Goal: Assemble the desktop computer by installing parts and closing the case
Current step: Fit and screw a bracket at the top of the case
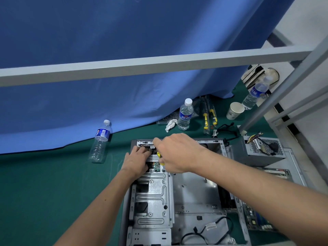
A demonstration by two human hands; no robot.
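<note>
An open grey computer case [193, 192] lies on its side on the green mat. Its metal drive cage [152, 197] runs along the left side. My left hand [135, 159] rests at the cage's far end, fingers curled onto a drive [156, 166] whose small green board shows there. My right hand [174, 153] grips a yellow-handled screwdriver [160, 159], its tip down on the cage just right of the drive. A power supply [260, 150] with loose coloured wires stands to the right of the case. A motherboard [255, 219] lies at the lower right.
Three water bottles stand around: one [100, 142] at the left, one [185, 114] behind the case, one [255, 94] at the far right. A paper cup [235, 110], spare yellow screwdrivers [210, 118] and crumpled tissue [171, 124] lie behind the case. A blue curtain [106, 68] and grey frame bar [142, 65] close off the back.
</note>
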